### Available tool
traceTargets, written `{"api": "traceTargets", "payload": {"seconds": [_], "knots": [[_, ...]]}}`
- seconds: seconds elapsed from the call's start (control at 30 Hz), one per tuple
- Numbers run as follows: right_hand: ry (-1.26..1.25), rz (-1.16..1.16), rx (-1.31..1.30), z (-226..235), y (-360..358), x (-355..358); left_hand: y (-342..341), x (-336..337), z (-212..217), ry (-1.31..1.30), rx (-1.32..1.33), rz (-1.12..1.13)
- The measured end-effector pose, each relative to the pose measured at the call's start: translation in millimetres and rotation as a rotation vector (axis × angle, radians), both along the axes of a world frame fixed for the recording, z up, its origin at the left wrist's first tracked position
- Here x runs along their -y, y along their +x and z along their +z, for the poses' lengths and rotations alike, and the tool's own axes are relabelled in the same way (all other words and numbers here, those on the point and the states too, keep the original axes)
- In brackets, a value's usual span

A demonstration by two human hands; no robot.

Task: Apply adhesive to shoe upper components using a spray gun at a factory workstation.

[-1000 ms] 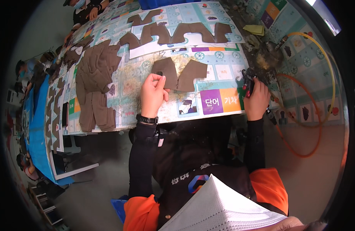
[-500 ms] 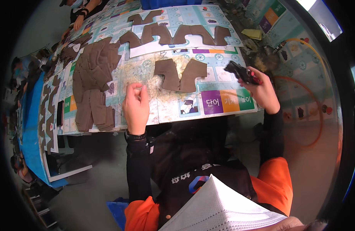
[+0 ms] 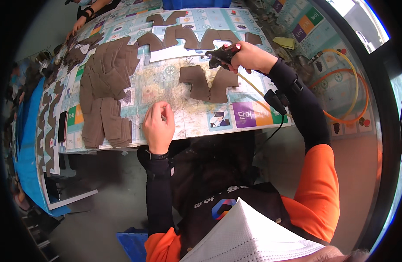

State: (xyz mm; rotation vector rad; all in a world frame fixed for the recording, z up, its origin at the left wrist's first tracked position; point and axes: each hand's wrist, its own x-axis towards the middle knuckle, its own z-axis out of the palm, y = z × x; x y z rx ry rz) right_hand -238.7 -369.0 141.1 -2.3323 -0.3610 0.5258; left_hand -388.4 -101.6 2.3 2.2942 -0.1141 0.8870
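Observation:
My right hand (image 3: pixel 253 56) grips a black and red spray gun (image 3: pixel 223 55), with a yellow hose (image 3: pixel 252 85) trailing from it. The gun is held above the far side of a brown V-shaped cut piece (image 3: pixel 209 91) that lies flat on the table. Near the table's front edge, my left hand (image 3: pixel 159 129) is closed with its fingers curled in. Whether anything small sits in those fingers is hidden. To its left lies a thick pile of brown cut pieces (image 3: pixel 106 76). Further back, similar brown pieces (image 3: pixel 188 36) rest in a row on white sheets.
A printed cover (image 3: pixel 161 81), stained in the middle, lies over the table. At the back stands a blue bin (image 3: pixel 196 3). An orange hose (image 3: pixel 362 83) loops at the right. A dark phone-like slab (image 3: pixel 62 126) lies far left; a co-worker's hand (image 3: pixel 81 22) works at back left.
My right hand has swung left and away from me with the spray gun, from the table's right side to above the V-shaped piece. My left hand has lowered slightly, its fingers curled further in.

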Motion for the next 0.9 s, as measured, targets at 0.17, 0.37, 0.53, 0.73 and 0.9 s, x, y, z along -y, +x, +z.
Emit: {"api": "traceTargets", "payload": {"seconds": [0.17,0.37,0.53,0.73,0.9], "knots": [[-0.033,0.022,-0.035,-8,11,-8,1,-1,-1,-0.049,-0.021,-0.016],[0.031,0.026,-0.01,-16,16,-12,1,-1,-1,-0.047,-0.031,-0.013],[0.04,-0.037,0.026,-23,18,-15,1,0,-2,-0.057,-0.082,-0.023],[0.017,0.022,-0.069,-19,18,-10,1,0,-2,-0.067,-0.103,-0.02],[0.061,0.06,-0.014,-20,15,-7,1,1,-2,-0.076,-0.087,-0.006]]}}
